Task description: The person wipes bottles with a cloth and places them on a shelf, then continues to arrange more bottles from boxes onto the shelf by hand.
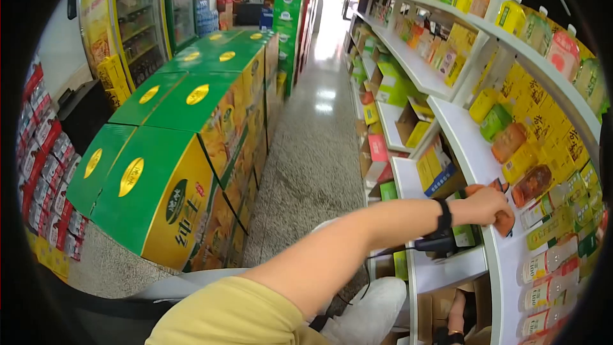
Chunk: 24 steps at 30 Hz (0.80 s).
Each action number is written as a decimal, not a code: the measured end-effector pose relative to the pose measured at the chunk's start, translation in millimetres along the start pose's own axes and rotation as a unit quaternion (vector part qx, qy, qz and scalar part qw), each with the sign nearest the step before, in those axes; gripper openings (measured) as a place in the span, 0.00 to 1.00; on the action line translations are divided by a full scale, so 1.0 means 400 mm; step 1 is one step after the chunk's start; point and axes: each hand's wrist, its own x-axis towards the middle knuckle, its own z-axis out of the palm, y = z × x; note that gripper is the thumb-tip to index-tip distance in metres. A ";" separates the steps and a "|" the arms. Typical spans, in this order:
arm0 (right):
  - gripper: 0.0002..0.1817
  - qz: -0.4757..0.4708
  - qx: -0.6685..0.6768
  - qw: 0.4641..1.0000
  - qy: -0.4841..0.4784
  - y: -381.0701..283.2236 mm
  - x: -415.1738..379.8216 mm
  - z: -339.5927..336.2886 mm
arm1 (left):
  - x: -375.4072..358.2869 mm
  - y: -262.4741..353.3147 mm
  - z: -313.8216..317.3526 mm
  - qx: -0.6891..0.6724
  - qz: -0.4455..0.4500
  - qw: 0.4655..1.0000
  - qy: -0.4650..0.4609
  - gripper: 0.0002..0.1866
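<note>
My left hand (483, 206), a black band on its wrist, reaches across to the white shelf (507, 262) on the right. Its fingers are closed on an orange-brown cloth (505, 222) pressed against the shelf board. Just beyond the hand stands a bottle of dark reddish-brown drink (532, 184); clear bottles with white labels (537, 268) line the shelf on the nearer side. Low down, my right hand (457, 312) is beside an open cardboard box (434, 310) in the bottom compartment. Its fingers are lost in shadow.
Green and yellow cartons (185, 134) are stacked along the aisle's left side. Drink bottles (511, 16) fill the upper shelf, close above my arm. A dark device with a cable (435, 243) hangs below my left forearm. The speckled floor (313, 153) runs between stack and shelving.
</note>
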 end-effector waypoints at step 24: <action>0.26 -0.102 0.084 0.977 0.165 -0.462 -0.322 -0.201 | -0.478 0.257 -1.156 0.529 -0.329 0.734 -0.270 0.47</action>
